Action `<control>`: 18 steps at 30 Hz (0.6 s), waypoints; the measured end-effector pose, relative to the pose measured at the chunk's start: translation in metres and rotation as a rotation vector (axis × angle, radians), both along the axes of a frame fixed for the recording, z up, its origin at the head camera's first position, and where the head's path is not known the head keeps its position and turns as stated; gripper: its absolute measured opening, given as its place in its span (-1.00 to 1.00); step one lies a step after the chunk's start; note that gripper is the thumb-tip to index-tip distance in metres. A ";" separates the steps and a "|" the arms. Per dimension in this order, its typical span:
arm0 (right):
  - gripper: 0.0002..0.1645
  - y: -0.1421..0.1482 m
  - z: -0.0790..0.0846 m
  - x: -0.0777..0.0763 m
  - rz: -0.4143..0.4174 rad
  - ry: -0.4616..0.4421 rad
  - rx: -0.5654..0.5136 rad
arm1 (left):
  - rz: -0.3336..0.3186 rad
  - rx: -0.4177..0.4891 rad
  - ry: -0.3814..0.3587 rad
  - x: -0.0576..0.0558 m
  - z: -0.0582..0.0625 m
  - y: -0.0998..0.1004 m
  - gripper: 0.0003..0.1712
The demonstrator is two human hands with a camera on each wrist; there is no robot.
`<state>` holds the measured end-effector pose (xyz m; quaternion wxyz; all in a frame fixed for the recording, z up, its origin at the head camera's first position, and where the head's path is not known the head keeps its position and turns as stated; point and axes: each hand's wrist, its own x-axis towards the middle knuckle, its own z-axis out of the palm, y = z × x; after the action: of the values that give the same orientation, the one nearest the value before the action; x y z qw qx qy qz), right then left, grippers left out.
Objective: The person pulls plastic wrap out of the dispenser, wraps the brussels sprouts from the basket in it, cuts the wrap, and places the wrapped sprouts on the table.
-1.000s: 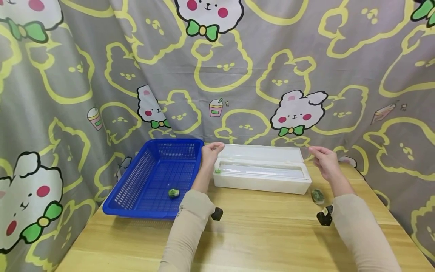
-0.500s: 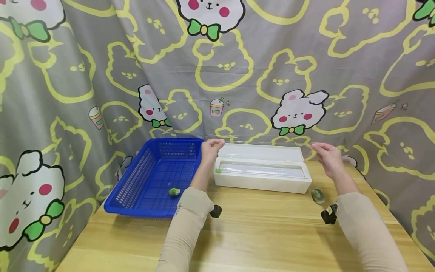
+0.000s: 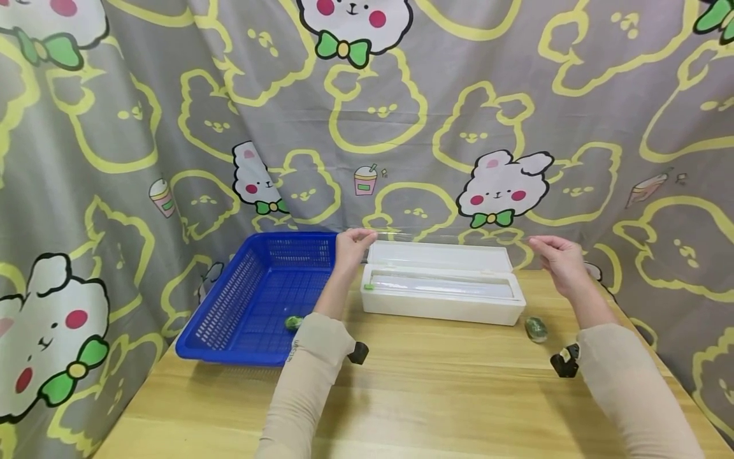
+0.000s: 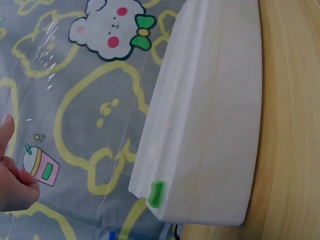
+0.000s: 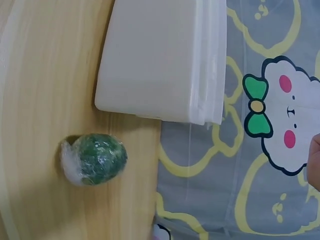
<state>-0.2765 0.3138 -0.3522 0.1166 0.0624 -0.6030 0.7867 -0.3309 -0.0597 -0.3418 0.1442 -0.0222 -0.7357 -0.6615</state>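
Thumb against fingers, left hand and right hand pinch clear film stretched between them. On the wooden table lie a plastic-wrapped green vegetable at right and a blue basket at left, a small green piece inside. Between stands the opened white box, below the film; behind, a patterned curtain.

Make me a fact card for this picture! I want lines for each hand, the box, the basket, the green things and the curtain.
Left hand: pinches clear film
Right hand: pinches the film's other side
Box: white, lid open, on the table
Basket: blue, left of the box
Green things: one in the basket; one wrapped, right of the box
Curtain: grey, bunny pictures
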 end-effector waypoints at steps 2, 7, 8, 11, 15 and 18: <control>-0.74 0.001 0.002 0.003 0.007 0.005 0.003 | 0.000 0.007 0.009 0.000 0.002 0.001 -0.81; -0.78 0.005 0.010 0.010 0.002 0.014 0.050 | -0.020 -0.010 0.007 0.002 0.006 0.002 -0.81; -0.79 0.006 0.012 0.011 -0.007 0.015 0.072 | -0.024 -0.017 0.010 0.003 0.007 0.003 -0.81; -0.81 0.007 0.018 0.013 -0.012 0.015 0.101 | -0.024 -0.023 0.028 0.004 0.011 0.003 -0.82; -0.82 0.004 0.023 0.012 -0.002 0.023 0.088 | -0.008 -0.016 0.049 0.006 0.017 0.000 -0.84; -0.83 0.000 0.026 0.009 -0.014 0.047 0.074 | 0.008 -0.022 0.059 0.007 0.022 -0.004 -0.85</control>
<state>-0.2670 0.3133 -0.3265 0.1340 0.0810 -0.6293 0.7613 -0.3238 -0.0637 -0.3197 0.1682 -0.0403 -0.7384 -0.6518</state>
